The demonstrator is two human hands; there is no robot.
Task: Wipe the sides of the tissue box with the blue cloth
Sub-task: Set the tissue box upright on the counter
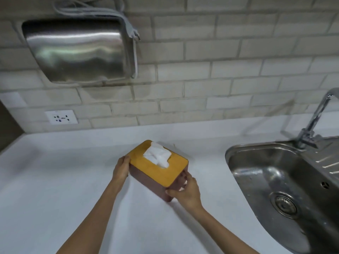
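The tissue box (150, 168) has a yellow-orange wooden lid and dark brown sides, with a white tissue (157, 155) sticking out of the top. It rests on the white counter (55, 180), turned at an angle. My left hand (121, 168) grips its left end. My right hand (186, 191) holds the near right corner, fingers wrapped on the short side. No blue cloth is in view.
A steel sink (275, 180) with a drain and a chrome tap (311, 123) lies to the right. On the tiled wall hang a steel hand dryer (78, 50) with a grey cable and a white socket (61, 117).
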